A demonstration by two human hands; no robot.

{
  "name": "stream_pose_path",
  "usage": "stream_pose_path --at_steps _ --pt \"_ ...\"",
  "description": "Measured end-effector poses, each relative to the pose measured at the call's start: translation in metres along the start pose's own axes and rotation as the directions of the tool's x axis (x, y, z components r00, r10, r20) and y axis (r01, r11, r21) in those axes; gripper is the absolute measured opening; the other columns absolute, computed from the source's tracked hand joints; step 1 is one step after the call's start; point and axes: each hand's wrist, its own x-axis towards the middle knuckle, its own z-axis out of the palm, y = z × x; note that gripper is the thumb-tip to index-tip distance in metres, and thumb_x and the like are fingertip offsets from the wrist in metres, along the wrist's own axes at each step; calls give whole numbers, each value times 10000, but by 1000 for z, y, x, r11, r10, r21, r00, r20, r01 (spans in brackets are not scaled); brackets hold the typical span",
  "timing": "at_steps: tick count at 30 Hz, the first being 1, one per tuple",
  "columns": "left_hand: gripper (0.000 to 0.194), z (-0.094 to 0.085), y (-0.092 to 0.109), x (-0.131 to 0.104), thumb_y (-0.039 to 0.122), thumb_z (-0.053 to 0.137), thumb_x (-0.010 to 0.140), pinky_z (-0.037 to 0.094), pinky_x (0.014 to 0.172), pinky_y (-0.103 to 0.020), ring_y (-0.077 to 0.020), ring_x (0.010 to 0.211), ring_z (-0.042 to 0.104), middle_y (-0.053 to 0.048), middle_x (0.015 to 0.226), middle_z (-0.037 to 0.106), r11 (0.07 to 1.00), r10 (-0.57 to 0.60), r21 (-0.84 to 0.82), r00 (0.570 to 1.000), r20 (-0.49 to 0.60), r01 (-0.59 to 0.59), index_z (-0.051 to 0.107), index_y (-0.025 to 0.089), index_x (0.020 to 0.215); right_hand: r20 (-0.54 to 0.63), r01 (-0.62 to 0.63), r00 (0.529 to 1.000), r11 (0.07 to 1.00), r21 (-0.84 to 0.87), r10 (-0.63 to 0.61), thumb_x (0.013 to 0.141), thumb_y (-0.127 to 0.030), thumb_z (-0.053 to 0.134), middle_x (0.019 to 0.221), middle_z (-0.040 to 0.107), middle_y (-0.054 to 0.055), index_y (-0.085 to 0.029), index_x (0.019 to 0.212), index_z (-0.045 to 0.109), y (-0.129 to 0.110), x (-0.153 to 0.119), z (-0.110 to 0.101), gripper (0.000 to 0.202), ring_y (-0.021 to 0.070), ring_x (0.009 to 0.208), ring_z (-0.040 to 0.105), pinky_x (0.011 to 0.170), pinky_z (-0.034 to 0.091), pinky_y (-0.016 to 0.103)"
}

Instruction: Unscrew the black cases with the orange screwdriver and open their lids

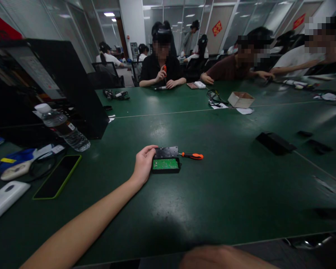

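left forearm slants in from lower left, left hand (143, 161) pinching the lid's (168, 152) left end just behind the open case (165, 171) mid-table (212, 194); right hand (215, 257) blurred at bottom edge, finger state cannot be told.

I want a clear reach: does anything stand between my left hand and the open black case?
Nothing visible does. The left hand is at the left end of the open black case, by the black cover; the orange-and-black screwdriver lies off to the right.
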Motion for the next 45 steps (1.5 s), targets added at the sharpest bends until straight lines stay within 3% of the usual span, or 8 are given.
stream_pose_path --at_steps 6,13,21,29,33,37,41,45 --pt "284 2 2 -1 326 703 779 471 617 -203 -134 702 618 -23 798 698 999 -4 -49 1000 -25 3 730 128 981 -196 55 974 954 -295 -117 974 -341 589 1266 629 120 -194 1196 585 13 94 -49 267 282 1185 587 1046 485 499" --pt "298 3 4 2 322 678 795 528 595 -200 -107 645 638 -14 840 679 990 -31 -138 996 -83 19 682 132 1025 -108 169 964 877 -450 -241 892 -290 708 1240 632 193 -102 1329 500 43 155 -16 520 318 1138 618 973 524 503" --pt "265 3 8 0 279 673 867 394 355 -120 -145 599 744 -100 1003 685 991 -52 -121 998 -22 49 640 114 1070 -313 48 931 914 -404 -187 995 -325 521 1309 594 159 -200 1469 458 65 58 -71 494 274 1193 590 999 516 462" --pt "315 11 13 -10 134 672 871 631 693 -182 -192 819 793 -87 926 748 963 -174 -178 972 160 202 636 98 1182 -775 -632 621 659 -408 116 896 -703 492 1098 675 222 -166 1198 664 219 -98 -172 639 342 964 665 810 522 466" --pt "295 16 9 -18 151 690 868 640 731 -219 -204 846 792 -123 952 772 960 -195 -155 953 231 234 657 87 1154 -754 -672 636 600 -434 166 935 -609 472 1113 665 280 -79 1218 655 233 -103 -160 628 388 1021 658 826 530 507" --pt "247 22 6 -29 240 742 848 638 723 -252 -210 844 786 -113 898 786 973 -182 -82 939 292 214 698 108 1051 -808 -608 585 622 -493 -69 964 -528 472 1348 579 250 -101 1343 594 182 -43 -121 584 419 1274 532 1022 440 628" --pt "170 24 8 -43 270 766 813 632 735 -299 -187 751 755 -75 846 782 991 -121 98 899 420 88 736 142 920 -614 -99 789 978 -185 -36 1031 -415 425 1416 575 137 -235 1433 538 106 39 -77 455 244 1257 594 976 550 418" --pt "123 24 11 -50 239 707 856 608 809 -300 -192 851 740 -91 956 773 987 15 130 854 520 -97 775 164 927 -186 126 976 991 54 -114 1059 -384 387 1364 635 95 -267 1465 541 55 96 -40 450 191 1240 610 1092 481 387"
